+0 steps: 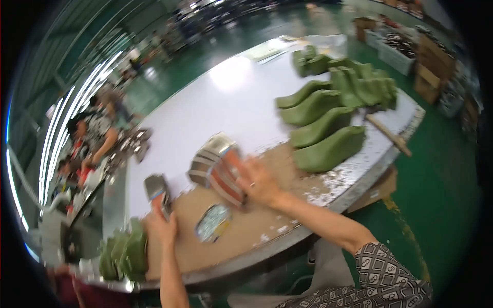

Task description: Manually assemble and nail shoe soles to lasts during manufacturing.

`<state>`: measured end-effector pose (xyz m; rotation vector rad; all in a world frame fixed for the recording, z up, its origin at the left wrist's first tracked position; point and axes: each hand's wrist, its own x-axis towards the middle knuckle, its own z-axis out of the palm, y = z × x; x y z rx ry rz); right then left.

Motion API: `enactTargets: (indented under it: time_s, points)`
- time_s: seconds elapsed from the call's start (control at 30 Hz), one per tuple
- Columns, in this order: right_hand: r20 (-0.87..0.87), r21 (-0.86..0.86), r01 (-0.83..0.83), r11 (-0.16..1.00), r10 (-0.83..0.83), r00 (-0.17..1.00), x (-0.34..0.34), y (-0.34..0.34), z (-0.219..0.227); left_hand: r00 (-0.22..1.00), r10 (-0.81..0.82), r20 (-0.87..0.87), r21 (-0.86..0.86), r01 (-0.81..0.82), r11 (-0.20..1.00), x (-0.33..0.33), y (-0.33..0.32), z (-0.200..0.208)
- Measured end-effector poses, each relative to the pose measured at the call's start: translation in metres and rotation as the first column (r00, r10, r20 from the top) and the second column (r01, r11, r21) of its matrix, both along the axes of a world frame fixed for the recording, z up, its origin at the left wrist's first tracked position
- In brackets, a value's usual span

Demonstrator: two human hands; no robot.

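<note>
Sorting underway: my right hand grips the stacked pieces, left hand pinches a grey piece; next needs careful alignment.

The one view rides on the person's head, tilted and looking down close over the white worktable, its fisheye rim bending the green factory floor beyond.

Table runs lower left to upper right of frame. Shoe lasts in a row at right-centre, more piled behind twd upper right. Hammer just right of them, nr table edge. Stack of insoles at centre, right hand on its right side. Left hand at lower left w/ a flat piece; another piece lies btwn the hands. More lasts at lower-left edge. Boxes on floor, upper right.
</note>
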<state>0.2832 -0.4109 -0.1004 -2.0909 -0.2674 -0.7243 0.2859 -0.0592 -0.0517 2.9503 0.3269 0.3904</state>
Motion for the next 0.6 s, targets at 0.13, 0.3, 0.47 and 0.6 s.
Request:
enactTargets:
  time_s: [0.13, 0.3, 0.47, 0.6]
  points:
    - [0.260, -0.141, 0.102, 0.985, -0.062, 0.964, -0.071, -0.048, 0.057, 0.863, -0.316, 0.393, -0.037, 0.359, 0.933, -0.044, -0.036, 0.035]
    - [0.337, -0.102, 0.583, 0.806, -0.524, 0.782, -0.088, -0.187, 0.080, 0.774, -0.524, 0.355, -0.465, 0.633, 0.619, -0.130, -0.172, 0.023]
    - [0.108, -0.211, 0.321, 0.923, -0.305, 0.946, -0.041, -0.301, 0.050, 0.517, -0.791, 0.327, -0.372, 0.840, 0.395, -0.149, -0.281, 0.007]
    - [0.118, -0.200, 0.406, 0.892, -0.389, 0.913, -0.020, -0.270, 0.051, 0.472, -0.810, 0.348, -0.297, 0.875, 0.382, -0.131, -0.331, 0.007]
